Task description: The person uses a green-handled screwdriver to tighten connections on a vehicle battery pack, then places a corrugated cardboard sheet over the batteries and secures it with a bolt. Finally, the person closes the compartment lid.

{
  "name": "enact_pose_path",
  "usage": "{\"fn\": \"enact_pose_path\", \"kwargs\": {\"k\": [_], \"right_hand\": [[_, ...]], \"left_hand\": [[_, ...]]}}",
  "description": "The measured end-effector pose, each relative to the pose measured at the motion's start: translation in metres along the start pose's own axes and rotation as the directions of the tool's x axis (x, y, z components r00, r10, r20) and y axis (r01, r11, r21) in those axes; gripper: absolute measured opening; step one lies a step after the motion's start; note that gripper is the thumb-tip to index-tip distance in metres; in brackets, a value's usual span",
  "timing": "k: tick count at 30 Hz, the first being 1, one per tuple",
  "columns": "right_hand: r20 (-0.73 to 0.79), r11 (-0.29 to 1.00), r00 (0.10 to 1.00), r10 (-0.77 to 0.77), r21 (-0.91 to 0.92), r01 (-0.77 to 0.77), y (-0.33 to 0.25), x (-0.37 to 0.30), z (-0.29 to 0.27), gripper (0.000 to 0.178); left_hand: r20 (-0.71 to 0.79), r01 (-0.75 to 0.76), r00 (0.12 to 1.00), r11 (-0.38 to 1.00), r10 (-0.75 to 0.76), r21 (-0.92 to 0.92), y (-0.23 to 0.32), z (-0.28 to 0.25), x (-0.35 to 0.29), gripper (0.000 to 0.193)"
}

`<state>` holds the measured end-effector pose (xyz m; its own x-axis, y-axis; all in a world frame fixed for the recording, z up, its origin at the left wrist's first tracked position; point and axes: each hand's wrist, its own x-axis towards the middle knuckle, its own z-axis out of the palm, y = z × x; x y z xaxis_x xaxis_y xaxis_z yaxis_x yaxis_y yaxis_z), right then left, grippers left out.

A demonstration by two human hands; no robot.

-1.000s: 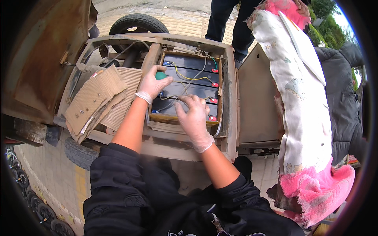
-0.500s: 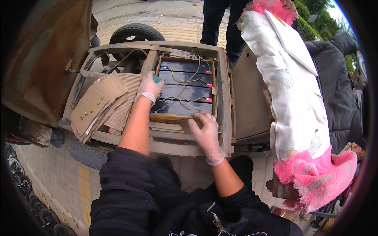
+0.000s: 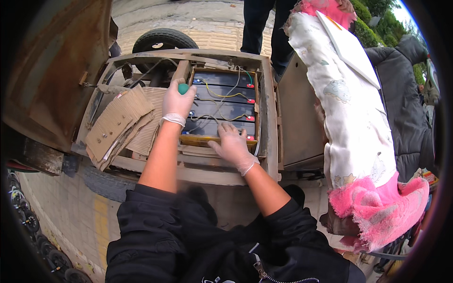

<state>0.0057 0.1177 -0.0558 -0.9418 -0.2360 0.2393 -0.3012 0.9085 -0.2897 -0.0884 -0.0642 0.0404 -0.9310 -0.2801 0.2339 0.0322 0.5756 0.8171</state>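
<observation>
Several dark batteries [image 3: 222, 111] sit in rows inside a box [image 3: 200, 140] with yellowish edges, set in a rusty metal frame. Yellow, grey and green wires [image 3: 229, 96] join their red and blue terminals. My left hand [image 3: 177, 101], in a clear glove, is closed round a green round-ended object [image 3: 183, 88] at the box's left side; most of the object is hidden in the grip, so I cannot make out its kind. Also gloved, my right hand [image 3: 231, 144] lies over the near edge of the box, fingers apart and touching the nearest battery, holding nothing.
Stacked cardboard pieces [image 3: 118, 122] with small bits on top lie left of the box. A rusty panel [image 3: 52, 70] stands at far left. Rightward is a seat with a white patterned cover [image 3: 349, 118] and pink towel [image 3: 377, 212]. A person's legs [image 3: 257, 28] stand behind the frame.
My right hand has moved left along the near edge, onto the nearest battery. My left hand has shifted slightly left, with more of the green object showing.
</observation>
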Motion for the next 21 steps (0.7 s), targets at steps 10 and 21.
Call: {"fn": "enact_pose_path", "kwargs": {"k": [10, 21], "right_hand": [[0.142, 1.000, 0.990, 0.011, -0.025, -0.008, -0.008, -0.008, -0.005, 0.058], [-0.061, 0.972, 0.998, 0.027, 0.235, -0.012, -0.001, -0.044, -0.043, 0.063]], "left_hand": [[0.012, 0.038, 0.999, 0.988, -0.037, -0.150, -0.004, 0.013, -0.001, 0.052], [0.356, 0.293, 0.934, 0.498, 0.033, -0.816, 0.066, 0.012, -0.013, 0.045]]}}
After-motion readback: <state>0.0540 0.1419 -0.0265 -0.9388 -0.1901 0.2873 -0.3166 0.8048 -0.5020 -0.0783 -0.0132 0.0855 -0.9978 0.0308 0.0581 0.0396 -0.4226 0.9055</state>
